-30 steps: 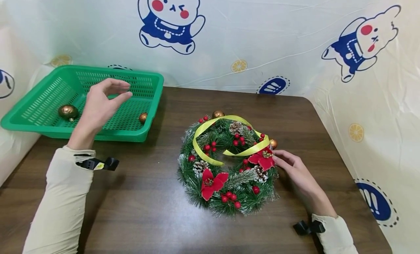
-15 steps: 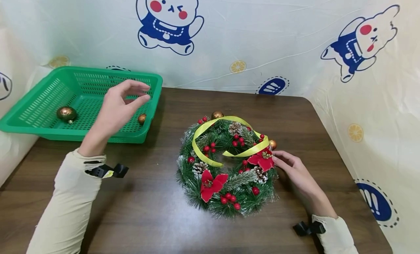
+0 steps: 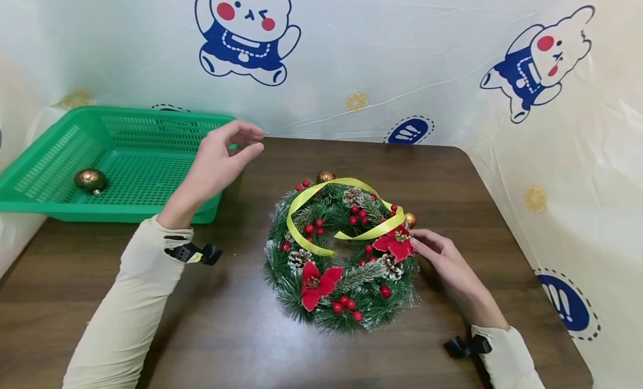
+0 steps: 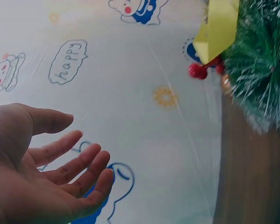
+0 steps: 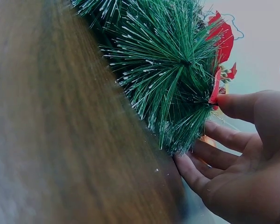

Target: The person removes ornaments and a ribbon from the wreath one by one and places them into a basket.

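Note:
A green Christmas wreath [image 3: 288,288] lies on the table, dressed with red flowers, berries and pine cones. A yellow ribbon [image 3: 301,202] loops loosely over its top. My right hand [image 3: 450,263] holds the wreath's right edge; in the right wrist view its thumb [image 5: 238,106] touches a red petal [image 5: 215,88], with the other fingers against the sprigs. Held in the air in front of the basket's right end, my left hand [image 3: 216,160] has nothing in it, its fingers loosely bent. Gold baubles [image 3: 325,177] peek out behind the wreath, one near the right fingers.
A green plastic basket [image 3: 108,212] stands at the table's back left, with a green-gold bauble [image 3: 90,180] inside. Behind the brown table [image 3: 241,322] hangs a printed sheet [image 3: 341,54]. Part of the basket is hidden by my left hand and forearm.
My left hand has moved right, from above the basket's middle to its right end, and now covers the small bauble seen there before. The right hand stays at the wreath.

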The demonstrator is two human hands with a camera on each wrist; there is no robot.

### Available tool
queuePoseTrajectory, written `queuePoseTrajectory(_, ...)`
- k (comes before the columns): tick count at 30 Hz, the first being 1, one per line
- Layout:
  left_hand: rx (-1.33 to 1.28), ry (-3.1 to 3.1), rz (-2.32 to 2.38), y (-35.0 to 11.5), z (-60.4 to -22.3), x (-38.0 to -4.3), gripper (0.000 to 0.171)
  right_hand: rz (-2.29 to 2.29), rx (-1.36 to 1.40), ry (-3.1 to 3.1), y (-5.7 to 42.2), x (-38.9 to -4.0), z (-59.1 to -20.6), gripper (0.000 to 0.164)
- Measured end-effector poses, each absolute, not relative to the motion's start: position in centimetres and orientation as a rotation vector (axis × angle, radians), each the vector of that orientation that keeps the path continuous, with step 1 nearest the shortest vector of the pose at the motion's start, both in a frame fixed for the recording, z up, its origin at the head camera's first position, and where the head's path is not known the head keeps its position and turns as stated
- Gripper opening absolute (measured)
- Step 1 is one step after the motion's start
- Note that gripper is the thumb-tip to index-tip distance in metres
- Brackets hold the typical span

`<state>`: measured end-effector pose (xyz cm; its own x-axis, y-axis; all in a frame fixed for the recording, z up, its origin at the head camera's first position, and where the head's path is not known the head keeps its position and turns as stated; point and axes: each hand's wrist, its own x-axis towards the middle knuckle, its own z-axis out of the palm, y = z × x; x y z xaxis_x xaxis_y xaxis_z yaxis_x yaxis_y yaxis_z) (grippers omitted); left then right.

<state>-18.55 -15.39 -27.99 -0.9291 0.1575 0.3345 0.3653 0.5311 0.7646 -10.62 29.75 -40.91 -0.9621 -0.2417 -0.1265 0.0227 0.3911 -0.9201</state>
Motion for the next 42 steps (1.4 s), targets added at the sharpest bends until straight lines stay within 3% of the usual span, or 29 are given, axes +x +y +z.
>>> queuePoseTrajectory(19, -0.607, -2.643, -1.481, -10.0, -31.9, -21.6, 0.023, -1.674, -0.260, 2.404, 29.7, -10.7, -41.4, 0.037)
queuePoseTrajectory(33, -0.578, -2.752, -1.554, -9.9, -34.1, -23.8, 0.029, -1.651, -0.282, 2.448, 29.9, -10.7, -41.0, 0.034)
queuePoseTrajectory(42, -0.530, -2.783, -1.876, -10.4, -36.6, -25.4, 0.035, -1.686, -0.316, 2.395, 29.9, -10.5, -41.0, 0.032)
